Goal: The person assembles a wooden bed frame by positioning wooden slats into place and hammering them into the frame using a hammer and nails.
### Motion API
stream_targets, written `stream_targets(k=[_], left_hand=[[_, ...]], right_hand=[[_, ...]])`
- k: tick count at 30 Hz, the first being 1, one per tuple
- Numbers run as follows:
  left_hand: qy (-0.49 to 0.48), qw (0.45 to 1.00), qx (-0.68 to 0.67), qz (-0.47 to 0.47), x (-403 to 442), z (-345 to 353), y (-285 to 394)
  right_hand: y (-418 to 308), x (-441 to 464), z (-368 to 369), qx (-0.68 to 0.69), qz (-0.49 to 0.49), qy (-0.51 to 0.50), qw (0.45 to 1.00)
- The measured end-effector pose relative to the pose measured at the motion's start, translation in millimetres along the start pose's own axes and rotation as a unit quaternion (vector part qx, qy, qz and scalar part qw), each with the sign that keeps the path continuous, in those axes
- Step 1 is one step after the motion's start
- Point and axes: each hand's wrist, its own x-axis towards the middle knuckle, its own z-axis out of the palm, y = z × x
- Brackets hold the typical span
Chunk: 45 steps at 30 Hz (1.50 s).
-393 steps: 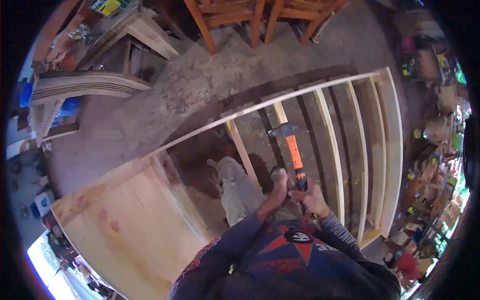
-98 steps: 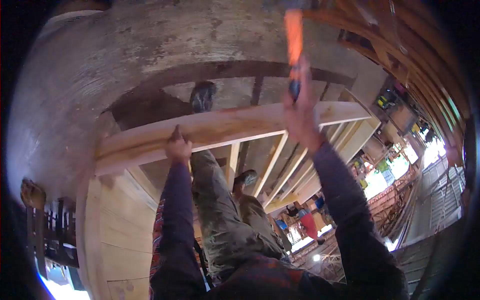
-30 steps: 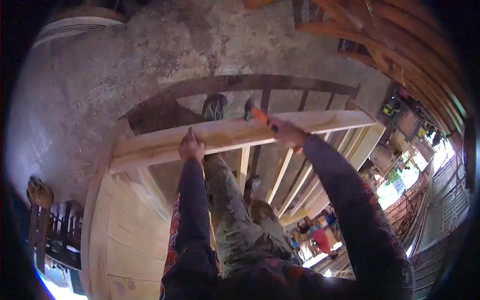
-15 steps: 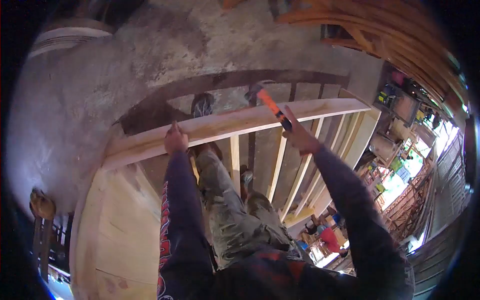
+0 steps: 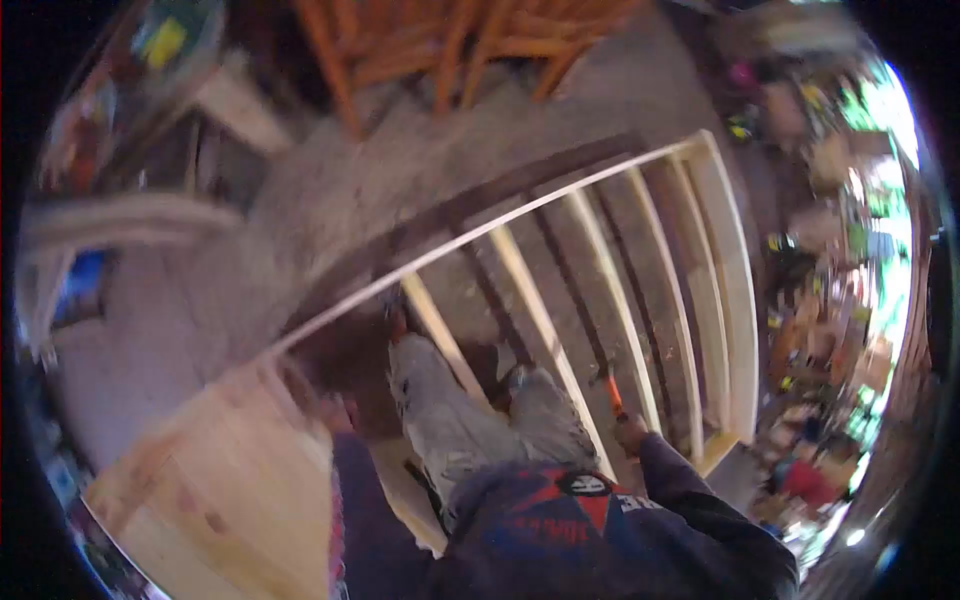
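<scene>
Within right hand (image 5: 630, 434), partly hidden hammer (image 5: 614, 394).

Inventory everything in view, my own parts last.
Hammer: one, orange handle, right of centre
Frame: one, pale wood, centre to right
Slats: five visible, pale, inside frame
Boarded section: one, pale, lower left
Wooden furniture: two pieces, orange, top
Curved wood: one, grey, left
Clutter: uncountable, mixed colours, right
Floor: one, grey, underneath
Legs: two, grey trousers, centre
Sweatshirt: one, dark, bottom
Left hand: one, blurred, by boarded section
Right hand: one, around hammer
</scene>
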Motion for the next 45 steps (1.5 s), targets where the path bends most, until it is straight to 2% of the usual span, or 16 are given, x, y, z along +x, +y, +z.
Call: stream_targets(k=[3,7,12,15,21,24,25,26,28,31,33,35,37,42,43,45], left_hand=[[-0.168,0.981,0.098,-0.017,-73.9,69.2,-26.8],[-0.359,0.893,0.272,0.019,-135.9,174.8,14.9],[-0.419,0.799,0.412,0.125,-160.9,268.7,129.3],[-0.420,0.761,0.455,0.195,-162.3,320.1,183.5],[-0.442,0.674,0.501,0.316,-190.1,391.2,273.7],[-0.438,0.519,0.585,0.443,-231.0,446.6,288.0],[-0.467,0.652,0.471,0.368,-252.1,474.5,273.6],[-0.492,0.598,0.448,0.447,-251.1,497.0,253.1],[-0.560,0.346,0.568,0.494,-275.2,519.9,213.2],[-0.503,0.390,0.737,0.227,-351.2,489.2,104.5],[-0.451,0.315,0.824,0.136,-401.0,482.4,50.0],[-0.466,-0.057,0.878,0.094,-400.9,527.6,-17.8],[-0.576,0.101,0.791,0.179,-470.7,543.0,-62.9],[-0.681,0.209,0.693,0.110,-651.6,587.6,-172.0],[-0.738,0.100,0.644,0.176,-687.0,589.1,-183.6],[-0.677,0.198,0.708,0.028,-717.2,629.4,-217.1]], right_hand=[[65.6,-110.6,2.5,-0.050,-0.038,0.003,0.998],[121.9,-243.9,13.1,0.309,0.201,-0.088,0.925],[215.6,-235.2,227.2,0.220,0.210,-0.062,0.951],[169.1,-232.6,343.0,-0.039,0.084,0.008,0.996],[15.9,-276.8,429.4,0.443,0.255,-0.012,0.859],[-35.2,-272.4,472.2,0.568,0.282,-0.025,0.772],[-57.4,-271.1,475.8,0.611,0.291,-0.036,0.736],[-71.0,-267.2,478.3,0.647,0.299,-0.046,0.700],[-74.5,-262.1,476.8,0.709,0.307,-0.064,0.631],[-56.3,-257.9,477.1,0.774,0.313,-0.086,0.544],[-34.2,-260.9,475.7,0.805,0.313,-0.094,0.495],[-4.6,-265.4,471.8,0.827,0.315,-0.086,0.457],[19.3,-265.5,469.8,0.844,0.317,-0.071,0.427],[62.2,-266.4,459.6,0.876,0.321,0.007,0.361],[65.0,-266.5,456.3,0.873,0.317,0.098,0.357],[46.6,-231.9,485.4,0.879,0.348,0.094,0.312]])
